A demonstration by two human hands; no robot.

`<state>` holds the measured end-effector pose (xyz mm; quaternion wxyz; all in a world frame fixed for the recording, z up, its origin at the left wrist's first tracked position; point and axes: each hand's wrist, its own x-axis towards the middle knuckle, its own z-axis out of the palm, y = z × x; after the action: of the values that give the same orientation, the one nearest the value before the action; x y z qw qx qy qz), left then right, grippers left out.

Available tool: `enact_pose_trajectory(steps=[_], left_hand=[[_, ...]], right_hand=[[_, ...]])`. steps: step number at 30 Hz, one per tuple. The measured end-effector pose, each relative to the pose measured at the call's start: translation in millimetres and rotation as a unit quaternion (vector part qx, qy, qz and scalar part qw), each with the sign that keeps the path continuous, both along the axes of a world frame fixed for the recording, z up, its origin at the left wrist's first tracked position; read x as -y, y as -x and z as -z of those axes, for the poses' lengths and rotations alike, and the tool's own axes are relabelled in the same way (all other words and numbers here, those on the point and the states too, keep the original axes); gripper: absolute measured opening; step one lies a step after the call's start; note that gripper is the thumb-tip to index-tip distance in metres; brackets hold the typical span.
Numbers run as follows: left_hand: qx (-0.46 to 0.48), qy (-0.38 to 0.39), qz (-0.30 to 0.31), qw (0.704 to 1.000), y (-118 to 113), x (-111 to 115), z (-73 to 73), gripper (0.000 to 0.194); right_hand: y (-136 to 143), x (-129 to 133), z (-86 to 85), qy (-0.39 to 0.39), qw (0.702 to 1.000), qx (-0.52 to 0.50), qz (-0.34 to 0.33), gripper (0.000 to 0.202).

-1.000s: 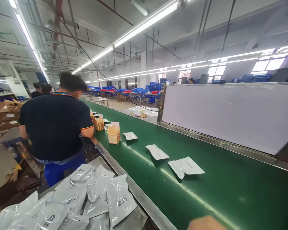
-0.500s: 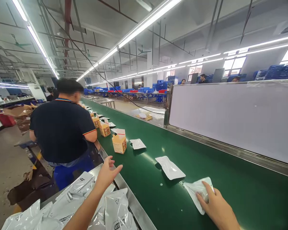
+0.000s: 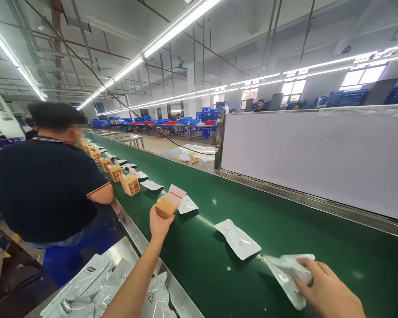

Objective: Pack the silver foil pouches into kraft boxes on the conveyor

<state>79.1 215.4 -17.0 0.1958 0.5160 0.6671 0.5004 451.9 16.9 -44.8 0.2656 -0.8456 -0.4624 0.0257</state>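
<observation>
My left hand is closed around the near side of a small orange and brown box, whose white flap with a red stripe stands up. Just behind that box lies a white pouch on the green conveyor belt. At the lower right, my right hand pinches a white shiny pouch by its right part, over the belt. Between my two hands another white pouch lies flat on the belt.
A steel tray with a heap of white pouches stands at the lower left. A co-worker in a dark shirt sits by the belt on the left. Open boxes and pouches line the belt further on. A white panel borders the far side.
My left hand has moved forward from over the belt's edge and taken hold of the orange box. My right hand, with its pouch, has shifted slightly right. The view has turned.
</observation>
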Motion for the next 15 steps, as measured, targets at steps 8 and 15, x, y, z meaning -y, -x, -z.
enact_pose_trajectory(steps=[8,15], left_hand=[[0.012,-0.027,0.252,0.967,-76,160,1.2,0.064],[-0.017,-0.099,0.218,0.971,-88,197,-3.1,0.062]], right_hand=[[124,33,-112.5,-0.532,0.825,0.118,-0.149,0.032],[131,45,-84.8,-0.428,0.816,0.200,-0.335,0.019]])
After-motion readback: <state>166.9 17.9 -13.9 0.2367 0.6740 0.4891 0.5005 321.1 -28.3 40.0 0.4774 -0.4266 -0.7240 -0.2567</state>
